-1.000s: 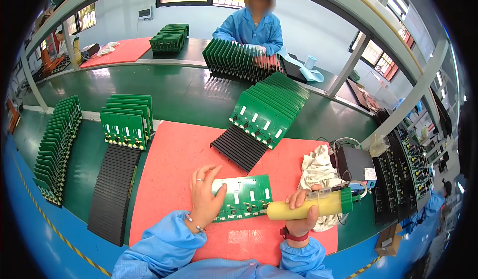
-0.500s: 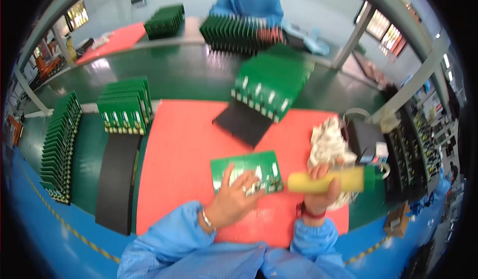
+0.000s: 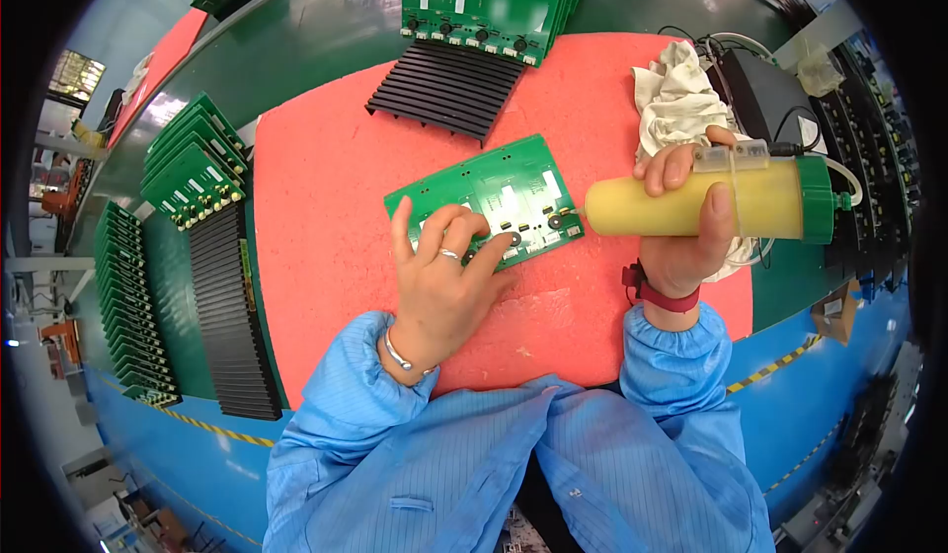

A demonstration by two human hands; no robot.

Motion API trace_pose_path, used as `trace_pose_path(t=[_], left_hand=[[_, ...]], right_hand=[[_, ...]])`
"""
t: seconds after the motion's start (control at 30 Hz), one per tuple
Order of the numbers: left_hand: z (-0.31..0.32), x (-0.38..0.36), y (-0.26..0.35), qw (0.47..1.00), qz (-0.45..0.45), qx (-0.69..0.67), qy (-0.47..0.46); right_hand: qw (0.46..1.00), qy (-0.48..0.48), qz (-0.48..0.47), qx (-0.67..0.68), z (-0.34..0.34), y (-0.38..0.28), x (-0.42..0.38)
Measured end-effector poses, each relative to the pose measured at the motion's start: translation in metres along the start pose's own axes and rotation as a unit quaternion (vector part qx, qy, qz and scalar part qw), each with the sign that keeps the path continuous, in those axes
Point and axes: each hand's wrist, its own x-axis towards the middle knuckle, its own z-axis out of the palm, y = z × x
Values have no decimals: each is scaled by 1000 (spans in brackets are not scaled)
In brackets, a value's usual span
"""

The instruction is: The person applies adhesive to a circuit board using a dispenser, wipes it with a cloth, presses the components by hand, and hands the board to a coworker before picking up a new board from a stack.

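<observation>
A green circuit board (image 3: 494, 183) with black round parts and white connectors lies tilted on the red mat (image 3: 326, 247). Over its lower left part rests my left hand (image 3: 442, 276), fingers spread, the thumb and fingertips touching the board. A ring and a bracelet show on it. My right hand (image 3: 686, 222) is wrapped round a yellow dispenser tube (image 3: 632, 207) with a green cap, held level. The tube's tip points left at the board's right edge, close to a black round part. Whether the tip touches the board I cannot tell.
Beyond the board stands a black ridged rack (image 3: 444, 89) holding upright green boards (image 3: 484, 5). More boards (image 3: 193, 173) stand in racks at the left. A crumpled white cloth (image 3: 681, 104) and a black device (image 3: 770, 94) are at the right.
The view has tilted down and the co-worker is out of sight. The board is more tilted, its right side away from me. My right hand still grips the tube beside the board's right edge.
</observation>
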Motion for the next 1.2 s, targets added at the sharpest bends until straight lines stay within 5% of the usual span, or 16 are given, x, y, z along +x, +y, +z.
trace_pose_path(t=[1.2], left_hand=[[11,-12,13,986,58,156,-3]], right_hand=[[999,15,13,50,4,3,-4]])
